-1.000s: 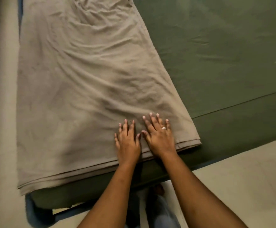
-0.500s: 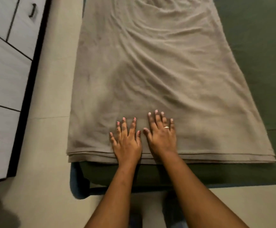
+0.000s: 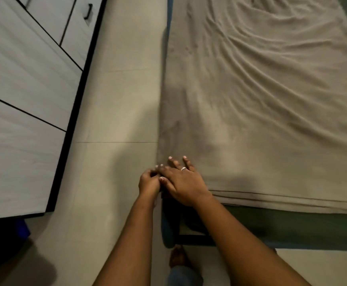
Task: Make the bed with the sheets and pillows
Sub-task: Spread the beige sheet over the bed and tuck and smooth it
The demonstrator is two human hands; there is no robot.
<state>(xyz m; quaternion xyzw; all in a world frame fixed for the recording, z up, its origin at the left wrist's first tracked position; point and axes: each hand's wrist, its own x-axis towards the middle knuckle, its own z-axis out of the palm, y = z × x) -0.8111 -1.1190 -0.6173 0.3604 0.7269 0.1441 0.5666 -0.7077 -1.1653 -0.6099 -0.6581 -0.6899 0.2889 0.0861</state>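
A folded tan sheet (image 3: 261, 104) lies wrinkled along the left part of the bed, over a dark green fitted sheet (image 3: 292, 228). Both hands are at the tan sheet's near left corner. My left hand (image 3: 148, 182) is curled at the corner's edge, fingers pinched on the cloth there. My right hand (image 3: 181, 179), with a ring, lies over the corner with fingers spread, partly covering my left hand. No pillow is in view.
A white wardrobe (image 3: 23, 96) with black trim and a black handle stands at the left. A strip of beige floor (image 3: 116, 104) runs between it and the bed. My bare foot (image 3: 177, 258) stands by the bed's blue corner (image 3: 168, 230).
Both hands slid left along the sheet's near edge from its middle to its left corner. The left hand went from flat to curled on the cloth. The view swung left.
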